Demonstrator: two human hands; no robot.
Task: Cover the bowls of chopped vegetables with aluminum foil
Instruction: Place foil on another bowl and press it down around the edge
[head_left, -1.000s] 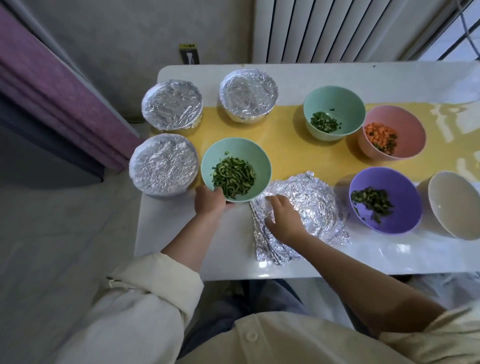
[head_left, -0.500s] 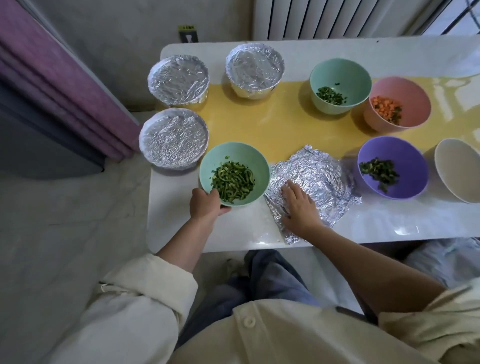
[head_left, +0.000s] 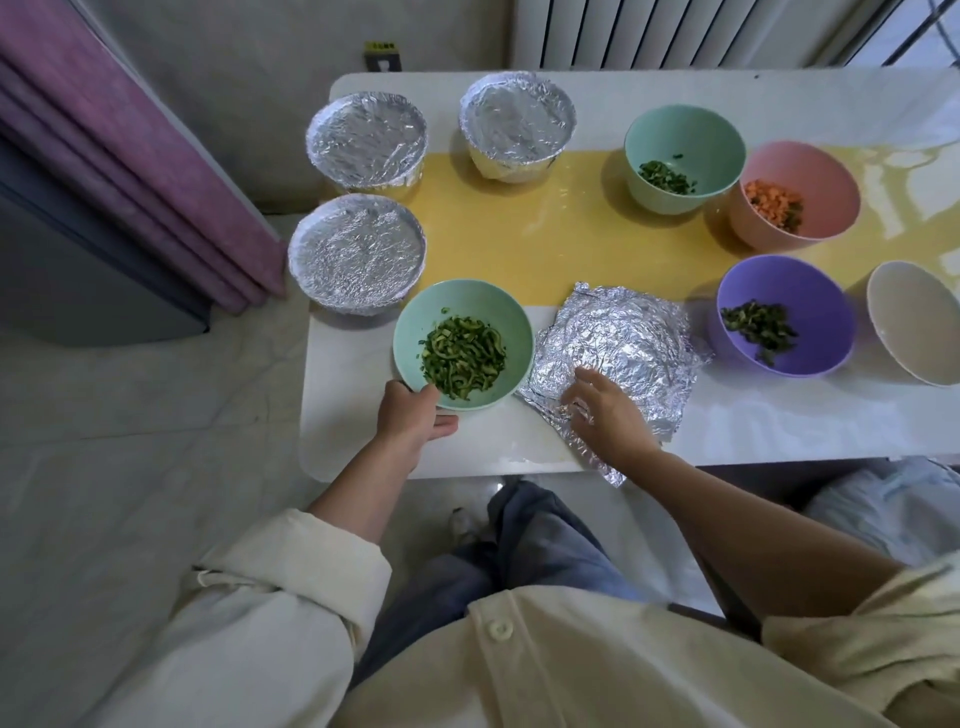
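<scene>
Pale floor tiles and a purple curtain (head_left: 130, 171) fill your left side, and beside them stands the white table (head_left: 363, 457) with a yellow band along its middle. At the table's left end you have three foil-covered bowls: the far-left covered bowl (head_left: 366, 137), the far-middle covered bowl (head_left: 517, 122), and the near covered bowl (head_left: 357, 254), each with foil drawn tight over the rim. Just right of the near covered bowl sits the near mint-green bowl (head_left: 415, 332), uncovered and holding sliced green vegetable strips. Your left hand (head_left: 413, 418) grips its near rim, thumb over the edge and fingers curled below. Right beside that bowl, touching or almost touching it, the crumpled foil sheet (head_left: 623, 338) lies flat on the table, with one corner hanging over the near edge. Your right hand (head_left: 605, 410) rests on the sheet's near-left part with bent fingers; you cannot tell from here whether they pinch the foil or only press it. Further right, the far mint-green bowl (head_left: 685, 135) holds a little chopped green, and the pink bowl (head_left: 810, 176) touching it holds diced orange pieces. Nearer you, the purple bowl (head_left: 810, 296) holds dark green pieces, and a cream bowl (head_left: 909, 312) sits at the right edge, its contents out of sight.
</scene>
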